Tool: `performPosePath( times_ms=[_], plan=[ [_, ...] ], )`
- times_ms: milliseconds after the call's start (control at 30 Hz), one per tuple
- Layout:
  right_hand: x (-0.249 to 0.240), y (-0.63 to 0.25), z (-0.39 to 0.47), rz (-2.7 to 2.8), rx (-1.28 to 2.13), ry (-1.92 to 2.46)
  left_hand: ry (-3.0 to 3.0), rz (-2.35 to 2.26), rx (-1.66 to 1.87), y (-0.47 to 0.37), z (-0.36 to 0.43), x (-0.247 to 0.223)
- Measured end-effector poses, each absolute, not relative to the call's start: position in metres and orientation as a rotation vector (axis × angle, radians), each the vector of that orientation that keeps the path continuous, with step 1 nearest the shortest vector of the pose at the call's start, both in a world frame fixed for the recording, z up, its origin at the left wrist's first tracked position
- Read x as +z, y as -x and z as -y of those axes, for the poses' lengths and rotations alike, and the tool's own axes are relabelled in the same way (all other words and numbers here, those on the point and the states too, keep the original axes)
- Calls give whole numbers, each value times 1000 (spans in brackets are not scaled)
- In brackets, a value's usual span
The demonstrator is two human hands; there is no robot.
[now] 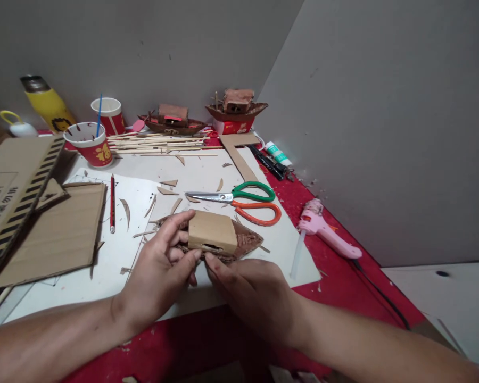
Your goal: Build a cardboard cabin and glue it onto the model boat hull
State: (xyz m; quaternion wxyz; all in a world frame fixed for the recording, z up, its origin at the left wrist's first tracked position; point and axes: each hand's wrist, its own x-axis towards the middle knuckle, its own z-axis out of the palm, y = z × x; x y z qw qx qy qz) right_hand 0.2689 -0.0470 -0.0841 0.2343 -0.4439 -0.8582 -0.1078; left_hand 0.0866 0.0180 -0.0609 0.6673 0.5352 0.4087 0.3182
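A small brown cardboard model boat (249, 239) is held low over the white paper, its pointed end toward the right. A curved tan cardboard cabin (211, 229) sits over its middle, with a dark slot in the near side. My left hand (159, 271) is closed around the boat's left part, index finger along the cabin's top left edge and thumb at the near side. My right hand (253, 284) is closed at the near edge, its thumb touching the boat beside the left thumb; its other fingers are mostly hidden. Scissors (239, 199) with green and orange handles lie just beyond.
A pink glue gun (327, 231) with its cord lies at right. Cardboard sheets (64, 234), a red pencil (112, 205) and scattered scraps are at left. Behind stand paper cups (91, 149), thin wooden sticks (155, 143), a yellow bottle (50, 106) and two finished-looking boats (237, 103).
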Motion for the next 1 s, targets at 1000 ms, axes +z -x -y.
performPosePath(
  times_ms=[1000],
  plan=[
    [-39, -336, -22, 2278, -248, 1940, -1294, -895, 876, -84, -23, -61]
  ],
)
